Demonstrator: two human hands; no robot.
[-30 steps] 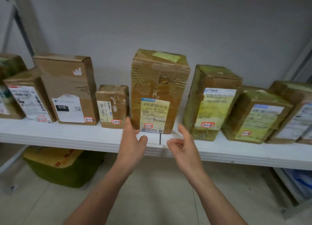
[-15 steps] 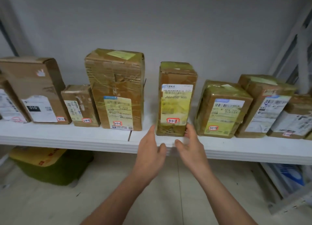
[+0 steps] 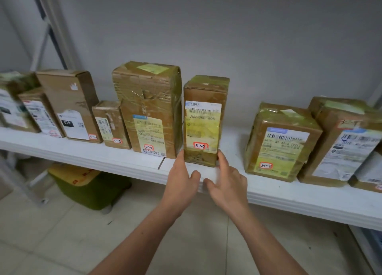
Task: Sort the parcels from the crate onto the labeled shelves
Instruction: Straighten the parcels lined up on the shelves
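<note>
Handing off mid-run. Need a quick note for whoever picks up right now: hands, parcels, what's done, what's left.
Left hand: open, straight fingers against the lower left side of parcel 3-1-7.
Right hand: open, fingers at its lower right corner.
Parcel 3-1-7 stands upright on the white shelf, close beside parcel 3-1-6, with a gap to parcel 3-1-8.
Done: the readable labels in the row run in order.
Left: release 3-1-7. The green crate on the floor under the shelf shows a yellow package on top, likely next.
</note>
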